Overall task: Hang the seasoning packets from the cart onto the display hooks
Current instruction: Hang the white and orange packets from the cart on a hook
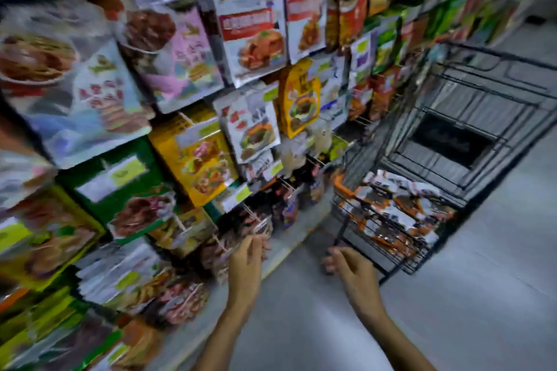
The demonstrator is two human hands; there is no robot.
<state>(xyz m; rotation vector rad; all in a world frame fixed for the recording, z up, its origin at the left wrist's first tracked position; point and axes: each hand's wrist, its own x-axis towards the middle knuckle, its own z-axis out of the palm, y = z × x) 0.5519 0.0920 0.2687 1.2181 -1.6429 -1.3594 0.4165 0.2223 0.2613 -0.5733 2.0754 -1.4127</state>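
Observation:
The view is blurred by motion. Orange, white and dark seasoning packets (394,208) lie piled in the lower basket of a black wire cart (470,90) at the right. My left hand (247,262) reaches to the low display hooks (253,214), its fingers touching a dark reddish packet (262,227) hanging there; whether it grips it is unclear. My right hand (351,265) hovers over the floor just left of the cart's basket, fingers loosely curled and apart, holding nothing.
Rows of hanging seasoning packets (250,27) fill the display wall on the left and top. The cart's upper basket holds a dark opening. Grey floor (482,295) spreads at the lower right.

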